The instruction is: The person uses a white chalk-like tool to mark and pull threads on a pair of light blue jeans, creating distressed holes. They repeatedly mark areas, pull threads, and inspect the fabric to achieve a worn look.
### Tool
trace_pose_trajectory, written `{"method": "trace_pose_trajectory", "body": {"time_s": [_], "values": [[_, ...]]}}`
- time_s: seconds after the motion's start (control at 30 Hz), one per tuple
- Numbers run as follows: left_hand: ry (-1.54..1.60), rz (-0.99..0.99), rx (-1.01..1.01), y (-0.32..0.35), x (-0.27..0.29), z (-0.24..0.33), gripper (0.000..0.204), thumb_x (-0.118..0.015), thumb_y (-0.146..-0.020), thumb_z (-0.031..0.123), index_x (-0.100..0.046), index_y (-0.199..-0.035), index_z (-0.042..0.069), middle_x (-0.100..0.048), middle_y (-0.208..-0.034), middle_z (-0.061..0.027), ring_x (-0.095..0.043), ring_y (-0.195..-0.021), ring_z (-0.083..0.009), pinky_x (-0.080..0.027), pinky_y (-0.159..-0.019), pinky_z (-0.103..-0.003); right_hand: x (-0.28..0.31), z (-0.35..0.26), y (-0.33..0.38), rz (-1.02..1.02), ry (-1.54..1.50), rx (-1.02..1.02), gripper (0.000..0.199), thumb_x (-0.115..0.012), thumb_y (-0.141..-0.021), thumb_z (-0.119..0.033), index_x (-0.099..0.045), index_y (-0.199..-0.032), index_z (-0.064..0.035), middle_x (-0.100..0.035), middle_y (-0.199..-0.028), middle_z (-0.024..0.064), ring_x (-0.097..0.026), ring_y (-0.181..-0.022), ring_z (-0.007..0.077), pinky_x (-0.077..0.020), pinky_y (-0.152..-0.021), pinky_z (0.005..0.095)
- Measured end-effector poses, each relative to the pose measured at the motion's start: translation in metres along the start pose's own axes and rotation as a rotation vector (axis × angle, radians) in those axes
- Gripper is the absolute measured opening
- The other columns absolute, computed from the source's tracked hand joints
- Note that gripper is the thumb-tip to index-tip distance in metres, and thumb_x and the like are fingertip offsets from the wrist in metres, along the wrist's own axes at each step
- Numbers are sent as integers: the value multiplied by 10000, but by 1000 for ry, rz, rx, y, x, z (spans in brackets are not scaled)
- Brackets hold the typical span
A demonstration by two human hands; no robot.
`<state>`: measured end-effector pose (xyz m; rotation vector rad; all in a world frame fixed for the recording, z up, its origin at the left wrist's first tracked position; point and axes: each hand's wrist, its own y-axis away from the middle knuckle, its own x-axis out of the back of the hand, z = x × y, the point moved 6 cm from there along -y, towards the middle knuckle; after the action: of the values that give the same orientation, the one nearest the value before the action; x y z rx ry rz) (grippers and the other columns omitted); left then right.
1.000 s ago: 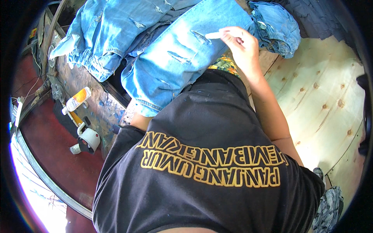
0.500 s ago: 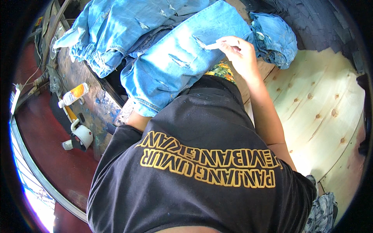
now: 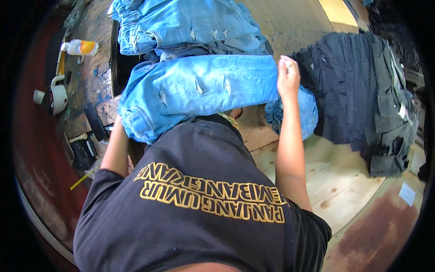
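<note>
From here I count three tears in the near denim leg, two in the far denim; one denim bundle and one dark cloth stack right; one orange-labelled bottle and one white cup left; one of the hands showing.

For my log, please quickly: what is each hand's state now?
Left hand: hidden by the denim garment; cannot be told.
Right hand: fingers curled at its right edge; grip cannot be told.
</note>
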<state>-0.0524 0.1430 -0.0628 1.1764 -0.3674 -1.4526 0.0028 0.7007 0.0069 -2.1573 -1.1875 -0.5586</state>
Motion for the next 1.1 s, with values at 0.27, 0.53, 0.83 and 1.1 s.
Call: {"method": "trace_pose_trajectory", "body": {"time_s": [0.27, 0.53, 0.83, 1.1], "values": [[-145, 224, -374, 2, -11, 39, 457, -515, -1118, 442, -678, -1279, 48, -732, -1247, -116, -673, -1147, -254, -512, -1062, -443, 27, 100, -20, -370, 389, 93, 354, -628, -1037, -464, -606, -1128, -122, -727, -889, 255, -695, -885, 531, -535, -768, 617], [-370, -415, -116, -37, -378, -154, 683, -760, -987, 252, -438, -1557, 54, -621, -1346, -124, -585, -1208, -229, -482, -957, -414, 280, 279, -35, -140, 914, -418, 421, -630, -1042, -425, -524, -1241, -70, -746, -1057, 278, -711, -1014, 497, -544, -843, 585], [-390, -550, -694, -54, -555, 36, 345, -746, -970, 96, -701, -1280, -47, -768, -1121, -77, -722, -980, -172, -578, -908, -341, 406, 223, -109, 428, 826, -252, 386, -631, -1046, -421, -539, -1139, -57, -708, -1028, 263, -677, -984, 510, -511, -831, 630], [-969, -291, -1300, 91, -495, 256, 451, -698, -1020, 155, -636, -1423, -39, -740, -1282, -92, -683, -1142, -160, -515, -1038, -313, 238, 110, -205, 508, 439, 80, 316, -687, -1015, -288, -551, -1061, -7, -647, -996, 263, -629, -951, 495, -480, -812, 581]]}}
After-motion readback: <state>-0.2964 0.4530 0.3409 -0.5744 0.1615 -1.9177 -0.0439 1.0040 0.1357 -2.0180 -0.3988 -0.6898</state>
